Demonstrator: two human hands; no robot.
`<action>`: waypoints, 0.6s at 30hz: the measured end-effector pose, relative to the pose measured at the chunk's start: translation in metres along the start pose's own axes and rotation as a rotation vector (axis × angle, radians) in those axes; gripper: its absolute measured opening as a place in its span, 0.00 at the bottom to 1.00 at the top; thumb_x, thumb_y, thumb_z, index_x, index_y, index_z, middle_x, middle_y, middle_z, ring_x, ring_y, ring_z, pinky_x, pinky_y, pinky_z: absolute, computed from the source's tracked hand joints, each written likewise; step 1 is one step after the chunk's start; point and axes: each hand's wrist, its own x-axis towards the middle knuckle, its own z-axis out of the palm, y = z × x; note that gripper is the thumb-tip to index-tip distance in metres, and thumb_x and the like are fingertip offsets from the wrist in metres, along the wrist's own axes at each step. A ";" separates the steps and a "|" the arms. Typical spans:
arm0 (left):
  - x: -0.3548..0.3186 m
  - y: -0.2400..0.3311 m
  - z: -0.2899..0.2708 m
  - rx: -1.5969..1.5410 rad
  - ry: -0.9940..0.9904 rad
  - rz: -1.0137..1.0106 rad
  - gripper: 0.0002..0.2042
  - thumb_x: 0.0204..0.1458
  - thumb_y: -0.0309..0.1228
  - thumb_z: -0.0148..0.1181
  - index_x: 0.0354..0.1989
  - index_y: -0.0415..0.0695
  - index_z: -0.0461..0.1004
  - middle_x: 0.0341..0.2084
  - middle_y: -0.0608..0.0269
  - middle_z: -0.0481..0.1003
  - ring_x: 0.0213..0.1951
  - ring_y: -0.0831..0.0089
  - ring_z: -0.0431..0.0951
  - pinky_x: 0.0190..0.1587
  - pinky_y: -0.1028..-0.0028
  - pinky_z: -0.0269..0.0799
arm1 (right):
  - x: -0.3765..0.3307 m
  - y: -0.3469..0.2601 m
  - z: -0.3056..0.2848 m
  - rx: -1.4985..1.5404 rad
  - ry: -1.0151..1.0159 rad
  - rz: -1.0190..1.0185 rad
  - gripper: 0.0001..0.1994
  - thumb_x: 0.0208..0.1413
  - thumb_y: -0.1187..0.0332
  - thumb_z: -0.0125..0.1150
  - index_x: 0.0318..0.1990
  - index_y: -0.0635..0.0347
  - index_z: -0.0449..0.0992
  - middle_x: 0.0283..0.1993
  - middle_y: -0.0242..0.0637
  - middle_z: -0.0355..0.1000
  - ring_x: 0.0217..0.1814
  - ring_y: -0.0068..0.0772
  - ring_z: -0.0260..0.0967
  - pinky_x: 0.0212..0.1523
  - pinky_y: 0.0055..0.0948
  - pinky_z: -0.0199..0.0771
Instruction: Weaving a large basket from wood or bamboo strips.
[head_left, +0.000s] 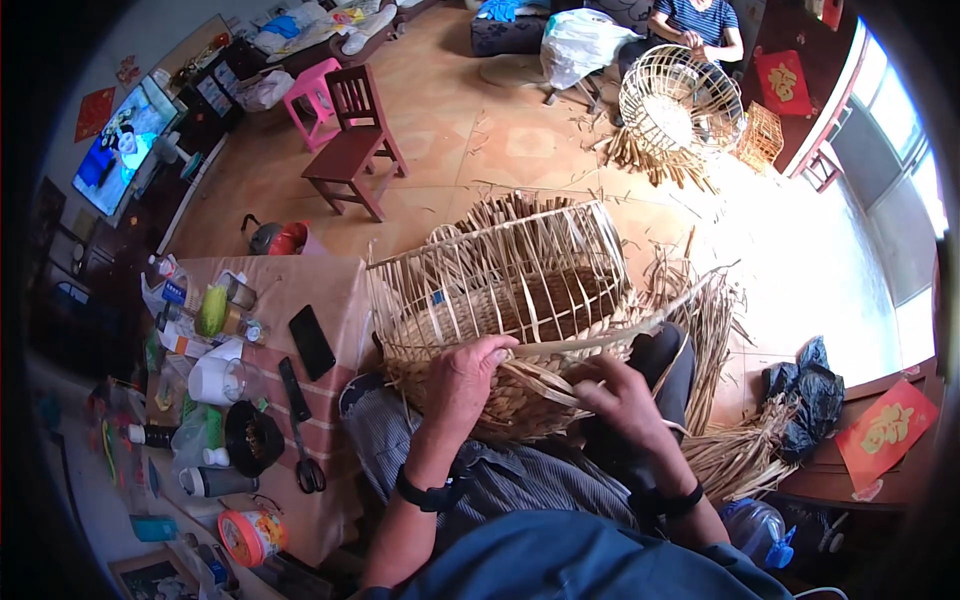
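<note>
Head view, looking down over the person's lap. A half-woven basket [510, 300] lies tilted on the knees, its open frame of upright splints pointing away and its woven lower band turned toward the body, apparently so that the working edge sits within reach of both hands. The left hand [463, 375] is laid over the woven rim, fingers curled down and pressing on it, which steadies the basket against the lap. The right hand [620, 392] is closed in a pinch on a flat straw strand [600, 342] that runs up and to the right along the rim; the strand is kept taut and close to the weave. A loose sheaf of straw [735, 455] lies just beside the right knee, near the weaving hand.

To the left stands a tabletop [335, 290] under a striped cloth. It carries a dark phone [312, 342], scissors [303, 440], a black bowl [252, 437] and several bottles and jars, all clear of the basket.

At the top right of the view, well apart, a second person seated on the floor holds a round open-frame basket [680, 100], with cut splints scattered around it. A dark wooden chair [355, 135] stands on the tiled floor [480, 140] between the two work places.
</note>
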 end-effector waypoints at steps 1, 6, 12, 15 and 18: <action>0.000 0.001 -0.001 0.028 -0.039 -0.047 0.08 0.59 0.27 0.63 0.45 0.49 0.83 0.32 0.53 0.83 0.34 0.58 0.85 0.37 0.64 0.79 | -0.004 -0.005 0.010 -0.157 -0.006 -0.083 0.18 0.62 0.64 0.68 0.51 0.67 0.73 0.39 0.42 0.80 0.42 0.33 0.80 0.40 0.33 0.78; 0.003 -0.002 -0.008 0.030 -0.082 0.020 0.11 0.59 0.27 0.62 0.50 0.50 0.83 0.34 0.52 0.83 0.36 0.58 0.85 0.39 0.66 0.78 | -0.014 -0.021 0.019 -0.382 -0.176 0.090 0.14 0.60 0.67 0.70 0.43 0.69 0.73 0.32 0.47 0.74 0.31 0.30 0.69 0.36 0.36 0.74; -0.009 -0.004 -0.016 0.107 -0.110 0.262 0.18 0.56 0.27 0.64 0.56 0.49 0.80 0.44 0.51 0.82 0.45 0.53 0.83 0.48 0.62 0.78 | -0.051 -0.036 -0.005 -0.088 -0.228 0.160 0.13 0.70 0.66 0.59 0.50 0.70 0.74 0.34 0.35 0.72 0.38 0.19 0.62 0.40 0.31 0.70; -0.015 -0.002 -0.011 0.133 -0.099 0.238 0.20 0.53 0.26 0.67 0.56 0.47 0.80 0.45 0.52 0.82 0.46 0.53 0.83 0.50 0.62 0.79 | -0.057 -0.061 -0.011 -0.073 -0.313 0.188 0.16 0.72 0.60 0.56 0.47 0.69 0.73 0.35 0.28 0.64 0.40 0.17 0.57 0.40 0.27 0.66; -0.012 -0.005 -0.004 0.150 -0.044 0.228 0.20 0.50 0.28 0.71 0.54 0.46 0.81 0.42 0.55 0.83 0.43 0.56 0.84 0.47 0.63 0.80 | -0.051 -0.094 -0.007 0.026 -0.352 0.144 0.17 0.73 0.57 0.54 0.46 0.66 0.73 0.31 0.26 0.63 0.34 0.14 0.56 0.34 0.22 0.61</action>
